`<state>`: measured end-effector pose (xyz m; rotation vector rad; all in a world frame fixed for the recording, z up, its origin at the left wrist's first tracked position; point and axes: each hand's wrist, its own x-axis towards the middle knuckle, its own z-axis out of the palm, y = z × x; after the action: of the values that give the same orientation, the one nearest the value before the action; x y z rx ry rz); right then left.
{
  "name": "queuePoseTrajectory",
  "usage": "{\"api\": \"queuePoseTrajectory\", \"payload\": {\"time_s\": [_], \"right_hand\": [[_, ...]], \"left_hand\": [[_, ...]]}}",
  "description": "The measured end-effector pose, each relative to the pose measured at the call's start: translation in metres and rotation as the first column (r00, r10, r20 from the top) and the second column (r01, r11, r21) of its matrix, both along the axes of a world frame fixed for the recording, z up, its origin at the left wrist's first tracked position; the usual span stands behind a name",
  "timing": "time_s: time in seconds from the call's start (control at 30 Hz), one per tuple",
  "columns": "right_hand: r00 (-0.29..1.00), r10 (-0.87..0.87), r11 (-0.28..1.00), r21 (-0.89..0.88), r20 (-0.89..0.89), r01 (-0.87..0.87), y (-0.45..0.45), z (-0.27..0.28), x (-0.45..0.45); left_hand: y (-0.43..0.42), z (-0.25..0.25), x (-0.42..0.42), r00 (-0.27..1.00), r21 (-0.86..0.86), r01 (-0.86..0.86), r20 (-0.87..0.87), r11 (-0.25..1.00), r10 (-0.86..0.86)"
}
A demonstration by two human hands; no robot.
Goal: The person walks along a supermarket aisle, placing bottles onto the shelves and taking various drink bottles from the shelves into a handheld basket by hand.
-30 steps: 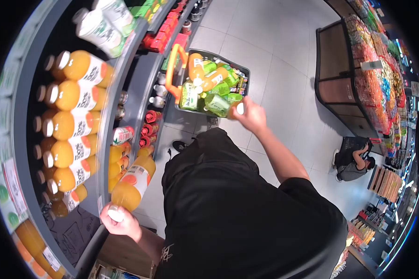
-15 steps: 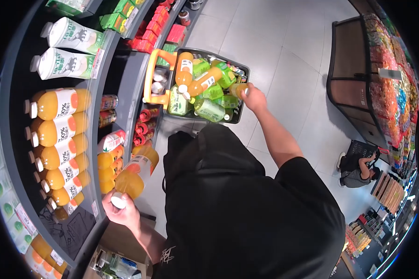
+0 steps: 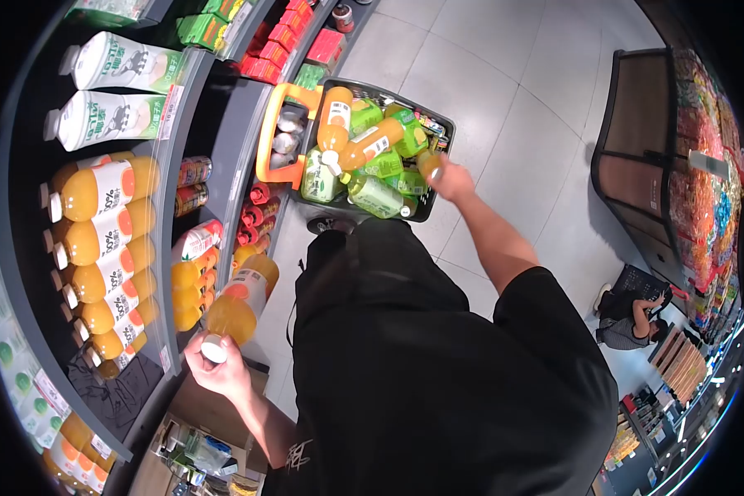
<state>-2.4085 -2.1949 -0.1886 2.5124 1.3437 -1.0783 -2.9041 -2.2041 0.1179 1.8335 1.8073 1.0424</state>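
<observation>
My left hand is closed around the capped neck of a large orange juice bottle, beside the shelf. My right hand grips a second bottle of orange juice near its cap, at the right end of a dark shopping basket with an orange handle. Inside the basket, two orange juice bottles lie on top of several green packages. A pale green bottle lies along the near side. The lower part of the right-hand bottle is partly hidden among the contents.
To the left, a shelf holds a row of orange juice bottles and white bottles. Red boxes stand on the shelf beyond. A display of packaged goods is on the right, with another person crouching near it.
The view has shifted slightly. The bottle in my right hand has turned a little at the basket's end. My left hand keeps its hold on the other juice bottle.
</observation>
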Motion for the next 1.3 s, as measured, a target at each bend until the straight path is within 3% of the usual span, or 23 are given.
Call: {"api": "queuePoseTrajectory", "payload": {"time_s": [0.3,0.63,0.73,0.83,0.93,1.03,1.17,1.23,1.3], "right_hand": [[0.999,-0.012,0.999,-0.047,0.031,0.014,0.025,-0.033,-0.088],[0.919,0.353,0.935,-0.029,0.173,-0.353,0.016,-0.056,-0.084],[0.925,0.354,0.935,-0.025,0.14,-0.354,0.01,-0.045,-0.082],[0.972,0.222,0.975,-0.018,0.081,-0.221,0.009,-0.029,-0.079],[0.997,0.07,0.996,0.057,-0.022,-0.069,0.009,0.002,-0.081],[0.965,0.154,0.945,0.316,-0.211,-0.081,0.009,0.046,-0.091],[0.705,0.35,0.881,0.473,-0.617,-0.024,0.022,0.132,-0.111],[0.668,0.479,0.756,0.655,-0.57,0.018,0.025,0.157,-0.125],[0.635,0.539,0.714,0.7,-0.554,0.004,0.031,0.168,-0.131]], "left_hand": [[0.003,0.005,0.016,1.0,-0.027,-0.015,-0.006,1.0,0.015],[-0.006,-0.007,0.018,0.999,-0.091,-0.043,0.016,0.995,0.044],[-0.004,-0.008,0.02,0.999,-0.104,-0.027,0.028,0.994,0.03],[-0.003,-0.013,0.022,0.996,-0.137,-0.035,0.076,0.99,0.046],[0.004,-0.012,0.039,0.996,-0.149,-0.035,0.074,0.988,0.047],[0.016,-0.016,0.057,0.999,-0.208,0.011,0.033,0.978,-0.004],[0.041,-0.013,0.107,0.984,-0.339,0.165,-0.009,0.926,-0.178],[0.048,-0.023,0.119,0.965,-0.356,0.258,0.056,0.898,-0.255],[0.051,-0.032,0.134,0.953,-0.318,0.304,0.111,0.898,-0.283]]}}
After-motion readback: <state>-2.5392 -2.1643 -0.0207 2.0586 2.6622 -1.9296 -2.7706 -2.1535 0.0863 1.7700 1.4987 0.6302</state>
